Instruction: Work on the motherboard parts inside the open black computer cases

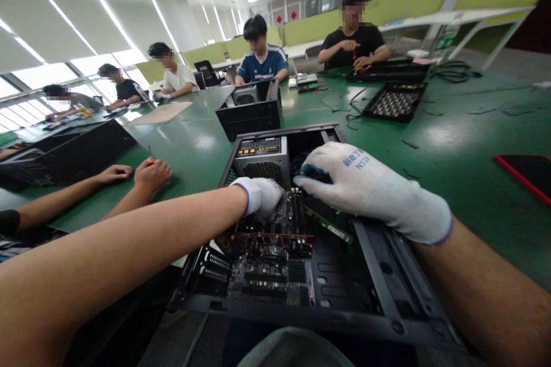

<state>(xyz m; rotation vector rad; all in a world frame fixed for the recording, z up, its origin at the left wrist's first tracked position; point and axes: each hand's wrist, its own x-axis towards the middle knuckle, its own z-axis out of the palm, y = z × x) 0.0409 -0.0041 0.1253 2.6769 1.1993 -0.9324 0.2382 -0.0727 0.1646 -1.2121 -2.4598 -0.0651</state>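
An open black computer case (pixel 344 309) lies before me, with a motherboard (pixel 275 275) inside. My left hand (pixel 263 196), in a white glove, is down at the board's far part beside the memory slots (pixel 296 206). Its fingers are curled, and whatever they hold is hidden. My right hand (pixel 344 175), gloved in white with blue fingertips, curls around black cables (pixel 299 163) next to the power supply (pixel 263 160). Below that hand a green memory stick (pixel 331 225) lies slanted in the case. A red-edged card (pixel 275 239) stands across the board.
Another black case (pixel 249 117) stands just beyond mine. At left, a co-worker's hands (pixel 150 175), one with an orange-handled screwdriver, rest near a dark case (pixel 64 152). A black tray (pixel 396 102) and loose cables lie farther right. A red-edged phone (pixel 527 175) lies at right.
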